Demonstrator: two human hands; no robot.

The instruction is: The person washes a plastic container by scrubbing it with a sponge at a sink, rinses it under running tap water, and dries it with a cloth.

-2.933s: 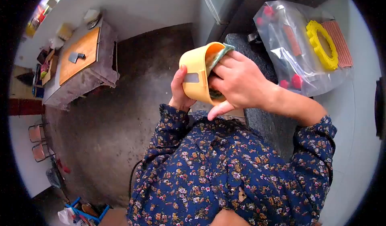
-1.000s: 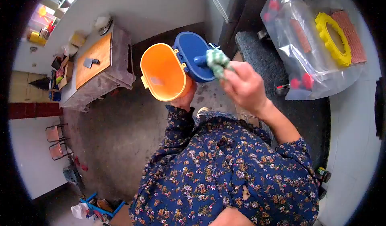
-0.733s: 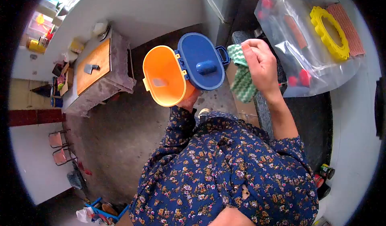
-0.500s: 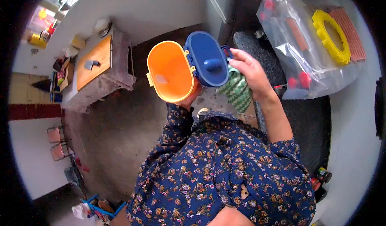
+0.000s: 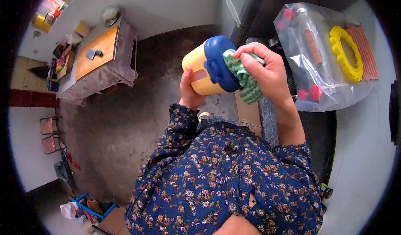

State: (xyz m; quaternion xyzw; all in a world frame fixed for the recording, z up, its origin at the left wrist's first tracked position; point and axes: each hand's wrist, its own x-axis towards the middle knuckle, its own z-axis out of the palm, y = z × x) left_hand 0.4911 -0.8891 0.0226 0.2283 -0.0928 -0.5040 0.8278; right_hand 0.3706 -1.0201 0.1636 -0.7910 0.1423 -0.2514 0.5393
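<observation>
A pale-yellow container [image 5: 194, 63] with a blue lid [image 5: 221, 61] is tilted on its side in front of me, its lid shut and facing right. My left hand [image 5: 191, 88] grips the yellow body from below, thumb on the near side beside a small clear window. Bunched in my right hand [image 5: 263, 68] is a green-and-white zigzag cloth [image 5: 246, 82], pressed against the top of the lid. The latch on the lid's near side shows. Most of my left fingers are hidden behind the container.
To the right, a transparent plastic cover [image 5: 305, 76] lies over an object, with a yellow scalloped ring [image 5: 348, 53] and a pink ribbed cloth [image 5: 363, 53] on it. A covered table [image 5: 110, 74] at left bears a wooden board [image 5: 104, 38] and a cleaver [image 5: 92, 54].
The blue lid has swung shut over the yellow container, which has turned onto its side. My right hand has moved from the lid's edge to its top with the cloth.
</observation>
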